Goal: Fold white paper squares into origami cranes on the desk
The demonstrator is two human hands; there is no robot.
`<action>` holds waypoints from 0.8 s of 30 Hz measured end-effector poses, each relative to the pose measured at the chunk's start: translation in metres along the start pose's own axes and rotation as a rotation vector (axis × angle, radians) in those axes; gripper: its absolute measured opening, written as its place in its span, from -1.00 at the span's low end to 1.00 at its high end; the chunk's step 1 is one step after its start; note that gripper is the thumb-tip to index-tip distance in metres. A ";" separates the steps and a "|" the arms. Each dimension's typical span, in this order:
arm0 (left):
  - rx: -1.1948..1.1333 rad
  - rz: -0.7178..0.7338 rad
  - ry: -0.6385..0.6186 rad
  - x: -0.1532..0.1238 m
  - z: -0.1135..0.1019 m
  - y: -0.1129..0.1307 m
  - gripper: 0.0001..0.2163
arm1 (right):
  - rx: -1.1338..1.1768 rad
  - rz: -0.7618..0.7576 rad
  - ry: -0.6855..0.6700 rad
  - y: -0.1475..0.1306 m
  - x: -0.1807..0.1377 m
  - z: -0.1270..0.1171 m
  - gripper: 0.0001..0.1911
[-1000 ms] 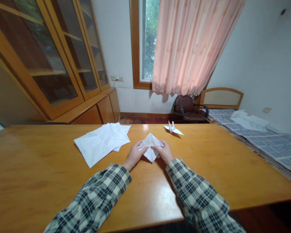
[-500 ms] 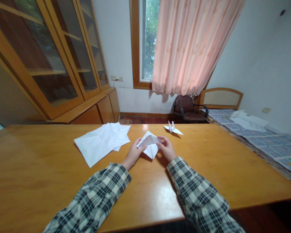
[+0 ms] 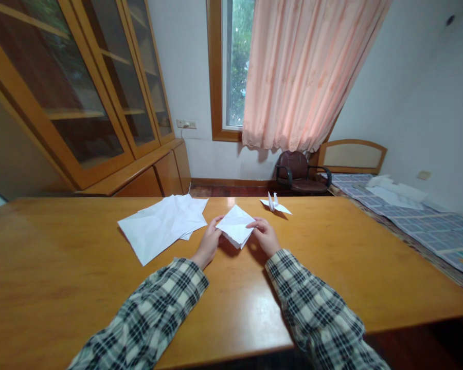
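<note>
Between my two hands is a folded white sheet of paper (image 3: 235,225), diamond-shaped, with layered edges showing at its near corner. My left hand (image 3: 210,239) is closed on its left corner. The right corner is pinched by my right hand (image 3: 265,235), with a finger lying over the top face. Just beyond my right hand, a folded paper crane (image 3: 274,204) stands on the wooden table (image 3: 312,267). To the left of my left hand lies a pile of creased white paper sheets (image 3: 160,226), overlapping one another.
A glass-fronted wooden cabinet (image 3: 111,97) rises at the left behind the table. Past the far edge are a brown armchair (image 3: 295,172) and a pink curtain (image 3: 304,77). On the right is a bed (image 3: 405,205) with a checked cover.
The raised upper flap of the folded paper has come down, so a flat diamond face now shows. My left thumb has moved off the paper's top; the crane and sheets stay put.
</note>
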State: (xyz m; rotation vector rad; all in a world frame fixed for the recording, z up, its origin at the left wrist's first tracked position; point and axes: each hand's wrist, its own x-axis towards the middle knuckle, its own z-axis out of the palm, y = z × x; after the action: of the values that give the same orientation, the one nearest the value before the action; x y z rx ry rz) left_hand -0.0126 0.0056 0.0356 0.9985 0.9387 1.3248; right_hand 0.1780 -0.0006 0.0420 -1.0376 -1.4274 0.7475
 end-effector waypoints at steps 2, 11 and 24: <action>-0.026 -0.024 0.005 -0.001 0.001 0.003 -0.53 | -0.020 0.007 0.008 0.000 0.000 0.000 -0.84; -0.022 -0.040 -0.002 -0.001 0.001 0.004 -0.56 | -0.079 0.014 0.014 0.002 0.000 -0.001 -0.82; 0.028 -0.052 -0.032 -0.004 0.003 0.009 -0.54 | -0.096 0.063 0.080 0.004 0.002 -0.003 -0.67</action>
State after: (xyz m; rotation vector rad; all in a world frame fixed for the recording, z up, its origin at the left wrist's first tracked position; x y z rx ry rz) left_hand -0.0122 0.0015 0.0449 1.0075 0.9546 1.2523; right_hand 0.1818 0.0024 0.0393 -1.1784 -1.3780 0.6813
